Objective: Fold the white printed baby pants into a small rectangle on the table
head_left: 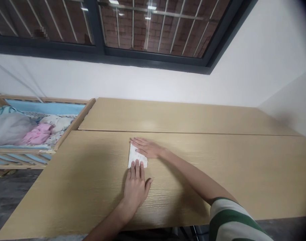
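A small white tissue, folded into a rough rectangle with a few dark specks, lies flat on the light wooden tabletop. My right hand rests across its far end, fingers stretched out to the left. At its near edge lie the fingertips of my left hand, with the fingers straight and the thumb apart. Both palms face down, and neither hand is closed around the tissue.
A seam divides the tabletop from a second board along the wall. To the left stands a wooden crib with bedding and pink cloth. A dark-framed window with bars is above. Dark floor shows at lower left.
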### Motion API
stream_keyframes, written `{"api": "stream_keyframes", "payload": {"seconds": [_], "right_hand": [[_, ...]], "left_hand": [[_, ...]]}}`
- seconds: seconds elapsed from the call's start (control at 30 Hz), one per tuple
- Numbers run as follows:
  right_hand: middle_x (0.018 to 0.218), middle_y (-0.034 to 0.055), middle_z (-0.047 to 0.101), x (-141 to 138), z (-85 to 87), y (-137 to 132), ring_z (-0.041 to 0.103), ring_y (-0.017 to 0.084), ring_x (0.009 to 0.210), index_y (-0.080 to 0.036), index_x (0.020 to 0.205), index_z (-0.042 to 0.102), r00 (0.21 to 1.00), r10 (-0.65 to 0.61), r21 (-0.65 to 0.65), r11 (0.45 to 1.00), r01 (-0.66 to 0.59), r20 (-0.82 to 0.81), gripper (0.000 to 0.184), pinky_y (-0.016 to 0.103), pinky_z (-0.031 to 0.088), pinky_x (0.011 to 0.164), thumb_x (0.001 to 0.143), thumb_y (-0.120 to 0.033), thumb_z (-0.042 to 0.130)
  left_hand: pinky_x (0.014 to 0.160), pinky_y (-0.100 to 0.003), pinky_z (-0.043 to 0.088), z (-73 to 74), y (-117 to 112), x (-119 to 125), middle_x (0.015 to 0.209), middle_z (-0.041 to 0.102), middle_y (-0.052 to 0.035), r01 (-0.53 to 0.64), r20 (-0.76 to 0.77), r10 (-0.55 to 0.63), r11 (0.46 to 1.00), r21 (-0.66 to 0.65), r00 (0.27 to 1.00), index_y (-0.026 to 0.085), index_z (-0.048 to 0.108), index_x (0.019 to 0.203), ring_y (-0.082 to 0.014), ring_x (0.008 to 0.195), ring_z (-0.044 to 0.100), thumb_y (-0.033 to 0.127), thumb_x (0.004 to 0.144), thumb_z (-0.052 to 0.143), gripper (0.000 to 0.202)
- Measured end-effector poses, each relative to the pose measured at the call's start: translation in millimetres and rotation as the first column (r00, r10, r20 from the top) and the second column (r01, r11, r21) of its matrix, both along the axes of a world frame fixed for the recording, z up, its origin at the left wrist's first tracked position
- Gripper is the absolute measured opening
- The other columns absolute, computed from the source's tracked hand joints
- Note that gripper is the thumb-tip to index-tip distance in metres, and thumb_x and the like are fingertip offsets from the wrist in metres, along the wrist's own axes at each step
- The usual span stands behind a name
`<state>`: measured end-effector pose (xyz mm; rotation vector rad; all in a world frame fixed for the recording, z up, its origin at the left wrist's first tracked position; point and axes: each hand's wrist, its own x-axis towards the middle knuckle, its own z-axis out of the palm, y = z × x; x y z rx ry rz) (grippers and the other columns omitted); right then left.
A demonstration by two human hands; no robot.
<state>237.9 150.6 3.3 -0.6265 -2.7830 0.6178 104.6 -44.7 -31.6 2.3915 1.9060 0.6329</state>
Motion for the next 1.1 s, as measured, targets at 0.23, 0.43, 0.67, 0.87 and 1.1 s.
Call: {"api": "stream_keyframes", "payload": {"seconds": [0.23, 0.43, 0.67, 0.87, 1.1], "right_hand": [[0.166, 0.0039, 0.025, 5.4, -8.7, 19.1, 0.022, 0.02, 0.154, -0.02, 0.161, 0.028, 0.987, -0.16, -0.137, 0.977, 0.161, 0.019, 0.069, 0.04, 0.017, 0.129, 0.106, -0.062, 0.024], [0.164, 0.0073, 0.031, 7.0, -20.7, 9.0, 0.028, 0.023, 0.152, -0.021, 0.16, 0.031, 0.947, -0.315, -0.138, 0.942, 0.306, -0.055, 0.068, 0.046, 0.021, 0.127, 0.106, -0.061, 0.025], [0.137, 0.0129, 0.064, 17.0, -36.3, 17.3, 0.059, 0.023, 0.128, -0.021, 0.142, 0.052, 0.587, -0.677, -0.485, 0.733, 0.478, -0.444, 0.066, 0.043, 0.039, 0.114, 0.103, -0.068, 0.028], [0.118, 0.0109, 0.072, 15.6, -36.6, 18.5, 0.065, 0.025, 0.114, -0.021, 0.12, 0.066, 0.548, -0.71, -0.511, 0.702, 0.497, -0.442, 0.059, 0.042, 0.044, 0.106, 0.099, -0.069, 0.039], [0.115, 0.0106, 0.072, 14.4, -34.3, 13.9, 0.065, 0.024, 0.11, -0.021, 0.114, 0.067, 0.558, -0.693, -0.471, 0.72, 0.509, -0.457, 0.056, 0.039, 0.045, 0.103, 0.102, -0.065, 0.035]], "left_hand": [[0.112, -0.058, 0.039, 0.4, 0.3, 0.2, 0.159, 0.033, -0.0261, 0.004, -0.006, -0.004, 1.0, -0.02, 1.0, 0.006, 0.034, 0.156, -0.0429, 0.15, 0.027, 0.049, 0.1, 0.04, 0.071], [0.108, -0.055, 0.041, 4.7, 5.1, -1.4, 0.154, 0.044, -0.0242, -0.005, -0.048, 0.004, 1.0, -0.004, 0.999, 0.008, 0.045, 0.149, -0.0419, 0.144, 0.038, 0.046, 0.098, 0.045, 0.063], [0.086, -0.043, 0.048, 51.3, 37.2, -16.0, 0.107, 0.071, -0.0159, 0.017, -0.126, -0.032, 0.993, -0.117, 0.992, 0.012, 0.068, 0.111, -0.0306, 0.099, 0.066, 0.035, 0.103, 0.043, 0.035], [0.083, -0.041, 0.045, 55.5, 55.9, -19.2, 0.098, 0.07, -0.0139, 0.023, -0.138, -0.039, 0.993, -0.114, 0.99, 0.015, 0.07, 0.096, -0.0295, 0.095, 0.064, 0.025, 0.099, 0.049, 0.024], [0.083, -0.034, 0.047, 37.0, 56.9, -42.5, 0.097, 0.071, -0.0086, 0.05, -0.015, -0.052, 0.995, -0.09, 0.999, 0.018, 0.068, 0.092, -0.0227, 0.092, 0.066, 0.024, 0.1, 0.046, 0.025]]}}
